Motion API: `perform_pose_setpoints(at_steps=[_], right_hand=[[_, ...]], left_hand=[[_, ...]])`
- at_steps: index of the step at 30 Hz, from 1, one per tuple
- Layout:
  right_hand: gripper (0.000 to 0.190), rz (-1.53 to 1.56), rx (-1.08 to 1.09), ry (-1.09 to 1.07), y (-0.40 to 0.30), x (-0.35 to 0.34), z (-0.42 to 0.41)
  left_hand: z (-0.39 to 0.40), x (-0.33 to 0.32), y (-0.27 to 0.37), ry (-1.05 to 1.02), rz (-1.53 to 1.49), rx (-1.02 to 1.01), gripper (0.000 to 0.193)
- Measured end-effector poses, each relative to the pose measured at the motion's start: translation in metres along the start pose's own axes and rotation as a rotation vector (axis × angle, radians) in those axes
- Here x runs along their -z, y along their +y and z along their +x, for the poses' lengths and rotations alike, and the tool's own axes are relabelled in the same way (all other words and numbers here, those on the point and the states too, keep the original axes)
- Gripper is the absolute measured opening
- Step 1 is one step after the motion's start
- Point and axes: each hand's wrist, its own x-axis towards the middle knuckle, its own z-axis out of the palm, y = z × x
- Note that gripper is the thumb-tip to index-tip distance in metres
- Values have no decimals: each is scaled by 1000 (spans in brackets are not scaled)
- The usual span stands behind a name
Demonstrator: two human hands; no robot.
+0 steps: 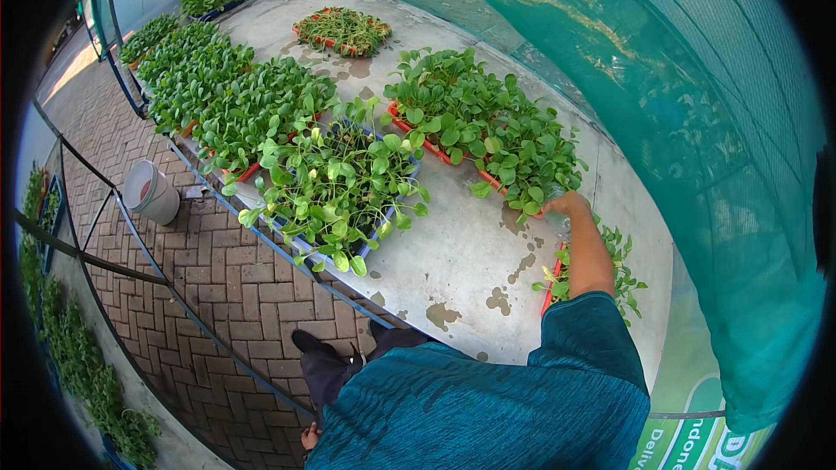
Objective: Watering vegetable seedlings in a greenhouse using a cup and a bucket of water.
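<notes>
My right hand (567, 204) reaches over the table and is closed around a clear plastic bottle (563, 227), mostly hidden by the hand and leaves. It is at the near end of leafy green seedlings (483, 124) growing in red trays (428, 142). Below my right forearm, a smaller red tray (554, 279) of sparser seedlings is partly covered by the arm. At my side hangs my left hand (311, 436), seen only in part at the bottom edge; whether it holds anything is hidden. A blue tray (392, 209) of taller, partly yellowing seedlings (333, 183) sits left of centre.
Dark wet patches (443, 315) mark the grey tabletop (444, 254). More seedling trays (261, 104) line its left side, and a red tray of drooping plants (343, 31) stands farther back. A white bucket (151, 192) is on the brick paving. Green netting (686, 163) hangs at right.
</notes>
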Motion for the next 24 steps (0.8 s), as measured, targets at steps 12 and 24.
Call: perform_pose_setpoints(at_steps=[12,24], right_hand=[[70,601,-360,409,-34,-29,-151],[71,1397,666,774,-444,75,-335]], left_hand=[[83,27,199,-105,209,104,34],[251,23,482,-37,240,-273,53]])
